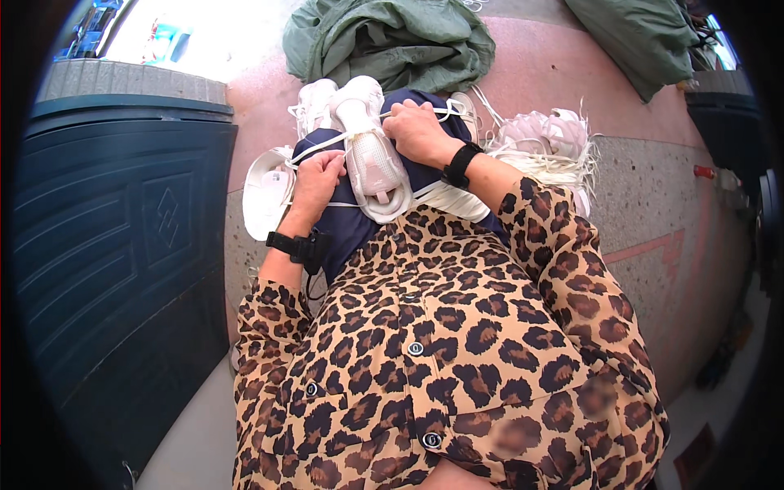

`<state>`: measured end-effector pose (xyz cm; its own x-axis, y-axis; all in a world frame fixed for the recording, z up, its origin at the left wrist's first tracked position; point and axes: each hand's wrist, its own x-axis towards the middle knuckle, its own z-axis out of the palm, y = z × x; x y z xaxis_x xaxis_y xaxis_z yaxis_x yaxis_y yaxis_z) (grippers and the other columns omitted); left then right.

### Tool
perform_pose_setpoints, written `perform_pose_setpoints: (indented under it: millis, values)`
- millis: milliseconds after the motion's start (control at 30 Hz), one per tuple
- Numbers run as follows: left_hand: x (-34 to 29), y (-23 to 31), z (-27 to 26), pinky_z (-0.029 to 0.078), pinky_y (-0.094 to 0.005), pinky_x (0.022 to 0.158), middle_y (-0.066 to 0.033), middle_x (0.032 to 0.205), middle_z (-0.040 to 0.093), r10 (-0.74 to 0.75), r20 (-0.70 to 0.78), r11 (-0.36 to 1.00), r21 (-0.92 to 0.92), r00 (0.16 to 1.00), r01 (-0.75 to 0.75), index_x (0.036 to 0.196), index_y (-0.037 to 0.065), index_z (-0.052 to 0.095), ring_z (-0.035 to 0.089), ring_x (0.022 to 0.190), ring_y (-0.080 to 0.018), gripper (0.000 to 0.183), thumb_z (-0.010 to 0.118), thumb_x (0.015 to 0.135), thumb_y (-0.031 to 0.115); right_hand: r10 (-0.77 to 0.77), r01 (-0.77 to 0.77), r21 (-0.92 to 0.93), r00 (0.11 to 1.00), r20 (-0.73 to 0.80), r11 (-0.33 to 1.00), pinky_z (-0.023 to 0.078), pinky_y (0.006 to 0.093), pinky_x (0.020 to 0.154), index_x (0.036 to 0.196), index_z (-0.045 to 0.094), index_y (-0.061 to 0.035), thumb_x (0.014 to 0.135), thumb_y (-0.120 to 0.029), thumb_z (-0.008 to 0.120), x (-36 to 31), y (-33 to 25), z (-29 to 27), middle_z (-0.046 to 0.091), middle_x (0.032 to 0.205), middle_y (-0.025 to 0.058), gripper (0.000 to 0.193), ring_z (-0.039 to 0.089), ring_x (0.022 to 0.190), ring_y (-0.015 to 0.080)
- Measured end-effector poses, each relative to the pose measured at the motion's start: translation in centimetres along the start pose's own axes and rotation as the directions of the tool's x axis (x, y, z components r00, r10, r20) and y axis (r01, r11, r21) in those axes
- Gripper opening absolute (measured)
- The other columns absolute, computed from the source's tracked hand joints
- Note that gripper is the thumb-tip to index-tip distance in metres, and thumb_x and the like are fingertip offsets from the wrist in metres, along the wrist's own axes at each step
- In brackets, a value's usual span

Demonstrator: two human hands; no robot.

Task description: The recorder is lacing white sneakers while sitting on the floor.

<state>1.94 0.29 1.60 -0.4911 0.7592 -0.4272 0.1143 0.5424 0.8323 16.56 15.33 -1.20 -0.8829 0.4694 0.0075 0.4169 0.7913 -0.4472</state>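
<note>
On my lap, between my knees, rests a white and pale pink sneaker (pixel 380 167) with its heel opening toward me. A white shoelace (pixel 322 144) runs out from both sides of it. My left hand (pixel 314 188) is closed in a pinch on the lace at the sneaker's left side. At the right side, my right hand (pixel 418 131) has its fingers pressed together on the lace there. Another white shoe (pixel 269 189) stands by my left knee, its lace trailing. Behind the sneaker in my lap sits a further white shoe (pixel 314 104).
A heap of pale shoes (pixel 543 135) and loose white laces (pixel 555 167) lies to my right on the floor. Green cloth (pixel 388 41) is piled ahead, and a green sack (pixel 633 37) lies at the far right. A dark blue panelled door (pixel 122 196) stands close on my left.
</note>
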Motion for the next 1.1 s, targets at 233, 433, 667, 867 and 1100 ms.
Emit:
perform_pose_setpoints:
  millis: [233, 433, 667, 867, 1100]
  values:
    - [0.4, -0.8, 0.4, 0.047, -0.0354, 0.061, -0.0140, 0.073, 0.063, 0.165, -0.148, 0.890, 0.448, 0.975, -0.083, 0.088, 0.007, 0.065, 0.063, 0.069, -0.0267, 0.021, 0.055, 0.082, 0.024, -0.317, 0.311, -0.229, 0.948, 0.011, 0.922, 0.035, 0.0360, 0.072, 0.066, 0.061, -0.0098, 0.067, -0.014, 0.055, 0.9, -0.5, -0.7, 0.054, 0.079, 0.0028, 0.008, 0.050, 0.086, 0.0176]
    - [0.6, 0.4, 1.0, 0.048, -0.0409, 0.063, -0.0146, 0.076, 0.062, 0.306, -0.122, 0.739, 0.655, 0.944, -0.155, 0.080, 0.008, 0.062, 0.061, 0.071, -0.0314, 0.016, 0.051, 0.081, 0.020, -0.093, 0.076, -0.153, 0.990, -0.104, 0.985, 0.034, 0.0365, 0.071, 0.073, 0.064, -0.0121, 0.071, -0.023, 0.063, 0.2, -0.3, -1.2, 0.057, 0.079, 0.0023, 0.011, 0.051, 0.084, 0.0189]
    - [0.9, 2.2, 1.7, 0.044, -0.0389, 0.061, -0.0087, 0.069, 0.059, 0.581, 0.194, 0.270, 0.870, 0.791, -0.412, 0.071, 0.007, 0.055, 0.059, 0.067, -0.0249, 0.004, 0.052, 0.070, 0.008, -0.102, 0.092, -0.164, 0.993, -0.054, 0.982, 0.033, 0.0371, 0.071, 0.071, 0.063, -0.0118, 0.072, -0.023, 0.061, 0.0, -0.4, -1.2, 0.057, 0.078, 0.0016, 0.012, 0.052, 0.083, 0.0186]
    - [-0.5, 2.6, 1.7, 0.038, -0.0366, 0.069, -0.0045, 0.081, 0.060, 0.597, -0.019, 0.349, 0.906, 0.802, -0.239, 0.089, 0.007, 0.063, 0.049, 0.086, -0.0225, 0.025, 0.064, 0.073, 0.027, -0.017, 0.033, -0.144, 0.994, 0.107, 0.989, 0.035, 0.0439, 0.077, 0.081, 0.067, -0.0109, 0.077, -0.027, 0.056, -0.7, -1.7, -2.1, 0.059, 0.091, 0.0084, 0.021, 0.051, 0.091, 0.0254]
    - [-1.7, 1.7, 3.1, 0.039, -0.0409, 0.068, -0.0065, 0.085, 0.059, 0.442, -0.032, 0.427, 0.886, 0.897, -0.179, 0.085, 0.007, 0.061, 0.049, 0.088, -0.0241, 0.020, 0.058, 0.075, 0.024, 0.005, 0.029, -0.134, 0.970, 0.245, 0.991, 0.040, 0.0479, 0.077, 0.080, 0.064, -0.0037, 0.077, -0.015, 0.049, 0.1, -0.6, -1.7, 0.057, 0.092, 0.0151, 0.019, 0.052, 0.092, 0.0302]
